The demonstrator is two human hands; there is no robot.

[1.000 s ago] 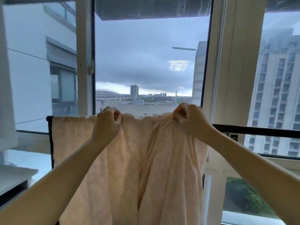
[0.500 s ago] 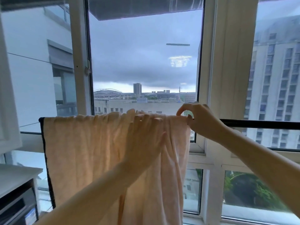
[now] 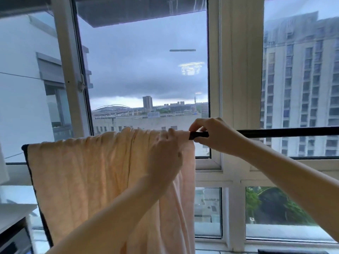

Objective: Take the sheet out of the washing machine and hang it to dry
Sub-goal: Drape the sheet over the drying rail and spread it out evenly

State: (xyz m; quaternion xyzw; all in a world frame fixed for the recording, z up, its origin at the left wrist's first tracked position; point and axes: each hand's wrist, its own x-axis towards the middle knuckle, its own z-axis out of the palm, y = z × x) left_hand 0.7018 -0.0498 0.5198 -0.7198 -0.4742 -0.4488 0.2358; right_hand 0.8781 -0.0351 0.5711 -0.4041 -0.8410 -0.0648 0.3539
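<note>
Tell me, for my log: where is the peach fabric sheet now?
Head view, left of centre: the peach fabric sheet hangs over the black rail at the window, left hand resting on it, right hand pinching its right edge.

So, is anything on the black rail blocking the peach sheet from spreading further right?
Nothing visible. The peach fabric sheet ends at the right hand, curled round the black metal rail, which runs bare beyond it.

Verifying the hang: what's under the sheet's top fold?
The black rail runs under the peach sheet. The rail shows bare only from the sheet's right edge onward. The stretch beneath the fabric is covered and cannot be seen.
</note>
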